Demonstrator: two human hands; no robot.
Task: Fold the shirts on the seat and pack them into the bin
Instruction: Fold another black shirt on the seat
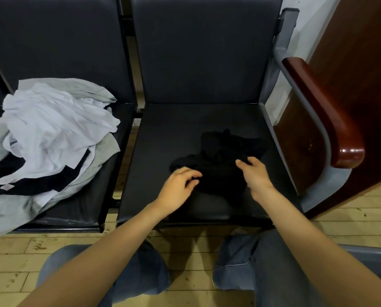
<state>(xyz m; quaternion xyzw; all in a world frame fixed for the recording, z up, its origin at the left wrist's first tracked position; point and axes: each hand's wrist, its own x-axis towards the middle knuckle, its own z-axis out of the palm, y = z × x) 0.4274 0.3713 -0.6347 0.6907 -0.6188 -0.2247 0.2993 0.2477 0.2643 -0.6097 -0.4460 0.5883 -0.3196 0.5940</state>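
Observation:
A crumpled black shirt (220,156) lies on the right-hand black seat (163,134). My left hand (178,189) sits at the shirt's near left edge, thumb and curled fingers pinching the fabric. Over at the near right part, my right hand (253,173) has its fingertips curled into the cloth. A heap of shirts (48,138), white on top with grey and black beneath, covers the left seat. No bin is in view.
A wooden armrest (324,111) on a grey metal frame borders the right seat, with a brown wooden panel (357,52) beyond it. The two seats are separated by a gap. My knees in jeans (140,269) are over the wooden floor before the seats.

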